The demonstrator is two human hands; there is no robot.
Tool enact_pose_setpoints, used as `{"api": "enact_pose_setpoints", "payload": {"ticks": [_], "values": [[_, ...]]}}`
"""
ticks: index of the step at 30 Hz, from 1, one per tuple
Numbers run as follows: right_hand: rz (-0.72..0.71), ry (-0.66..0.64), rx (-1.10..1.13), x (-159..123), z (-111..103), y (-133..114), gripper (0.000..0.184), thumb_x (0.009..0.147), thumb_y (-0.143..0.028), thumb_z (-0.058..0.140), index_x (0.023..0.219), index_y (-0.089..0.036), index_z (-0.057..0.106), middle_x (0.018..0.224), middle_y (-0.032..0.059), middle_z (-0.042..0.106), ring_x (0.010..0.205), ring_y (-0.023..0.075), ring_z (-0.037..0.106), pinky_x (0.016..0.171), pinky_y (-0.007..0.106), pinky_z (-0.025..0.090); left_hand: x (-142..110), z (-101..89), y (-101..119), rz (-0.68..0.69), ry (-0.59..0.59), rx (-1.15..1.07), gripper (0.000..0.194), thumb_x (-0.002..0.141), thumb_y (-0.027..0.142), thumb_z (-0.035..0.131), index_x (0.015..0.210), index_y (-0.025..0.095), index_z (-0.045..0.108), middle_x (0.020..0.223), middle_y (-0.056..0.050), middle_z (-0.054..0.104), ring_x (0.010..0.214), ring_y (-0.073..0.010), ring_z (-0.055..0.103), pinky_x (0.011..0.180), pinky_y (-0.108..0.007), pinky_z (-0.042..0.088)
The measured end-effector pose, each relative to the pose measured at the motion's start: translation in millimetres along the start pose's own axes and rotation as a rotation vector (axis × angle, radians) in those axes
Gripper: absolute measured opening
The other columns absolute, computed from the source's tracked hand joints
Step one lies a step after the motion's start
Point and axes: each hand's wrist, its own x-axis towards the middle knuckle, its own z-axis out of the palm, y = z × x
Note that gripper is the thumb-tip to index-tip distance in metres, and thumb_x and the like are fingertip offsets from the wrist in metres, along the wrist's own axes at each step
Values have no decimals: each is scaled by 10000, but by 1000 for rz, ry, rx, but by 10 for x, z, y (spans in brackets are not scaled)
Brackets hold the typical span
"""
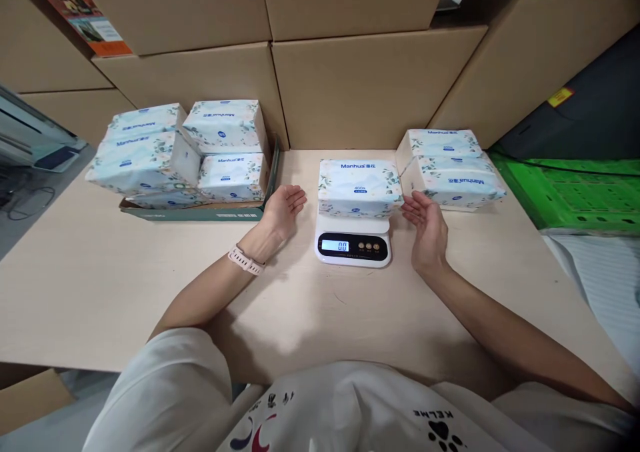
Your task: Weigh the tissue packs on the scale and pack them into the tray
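A pack of tissues point(360, 189), light blue with a floral print, lies on the white digital scale point(323, 255), whose lit display reads 0.0. My left hand point(284, 211) is held to the left of the pack, fingers stretched out and a gap between them. On the other side, my right hand point(426, 231) has its fingertips close to the pack's right end; whether they touch it I cannot tell. Its fingers are extended and nothing is in the palm. A pink band circles my left wrist.
At the left, a green shallow box point(200, 213) holds several tissue packs point(145, 162). Two more tissue packs point(457, 177) are stacked behind my right hand. Large cardboard boxes point(360, 92) wall off the table's back. Right of the table stands a bright green crate point(575, 195).
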Motion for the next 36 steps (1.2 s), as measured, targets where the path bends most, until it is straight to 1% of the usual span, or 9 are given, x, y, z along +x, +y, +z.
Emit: {"api": "enact_pose_setpoints", "payload": {"ticks": [2, 6, 11, 18, 21, 26, 29, 36], "values": [[-2, -6, -13, 12, 7, -9, 675, 1014, -769, 458, 1361, -249, 714, 1366, 108, 779, 1278, 262, 744, 1203, 523, 538, 45, -7, -35, 4, 9, -13, 146, 945, 247, 609, 838, 199, 697, 1024, -109, 772, 1045, -219, 732, 1174, -381, 522], [-1, -12, -20, 11, 24, -34, 652, 1012, -757, 462, 1332, -251, 721, 1336, 100, 786, 1255, 261, 750, 1193, 520, 546, 41, 4, -42, 1, -11, 5, 184, 969, 225, 586, 844, 199, 718, 986, -93, 769, 1028, -207, 719, 1169, -362, 513], [-11, -22, -10, 5, 10, -19, 645, 1017, -749, 467, 1313, -239, 727, 1315, 97, 792, 1253, 262, 750, 1196, 515, 544, 6, 21, -7, -15, -5, 10, 218, 985, 210, 565, 829, 191, 717, 1001, -91, 765, 1001, -192, 718, 1171, -339, 503], [-29, -35, -35, 13, 5, 1, 606, 1026, -735, 454, 1258, -260, 750, 1278, 82, 803, 1255, 258, 756, 1192, 506, 558, 20, 2, -25, 7, -21, 20, 170, 954, 196, 597, 841, 196, 723, 973, -90, 778, 1043, -211, 735, 1170, -376, 518], [-26, -35, -48, 14, 9, -2, 623, 1028, -739, 435, 1246, -253, 757, 1271, 85, 804, 1246, 252, 761, 1184, 490, 564, 22, 2, -25, 3, -20, 25, 188, 966, 193, 592, 832, 199, 723, 967, -87, 781, 1051, -214, 737, 1184, -374, 516], [-31, -26, -24, 6, 17, -16, 663, 1026, -758, 434, 1242, -226, 766, 1258, 103, 811, 1224, 255, 767, 1173, 492, 563, 20, 8, -23, -2, -18, 11, 210, 981, 185, 583, 833, 182, 732, 975, -88, 781, 997, -195, 728, 1201, -363, 503], [-32, -31, -36, 6, 19, -15, 685, 1028, -772, 411, 1243, -226, 766, 1267, 104, 807, 1229, 253, 767, 1173, 486, 566, 24, 1, -25, -5, -24, 11, 208, 982, 184, 583, 838, 178, 733, 996, -95, 781, 1015, -194, 731, 1195, -350, 500], [-29, -28, -19, 14, 12, 3, 669, 1025, -771, 432, 1220, -229, 772, 1264, 105, 812, 1227, 258, 767, 1174, 488, 566, 18, -15, -21, 2, -47, 16, 203, 986, 186, 589, 848, 174, 738, 1007, -109, 788, 1034, -205, 737, 1205, -361, 503]]}}
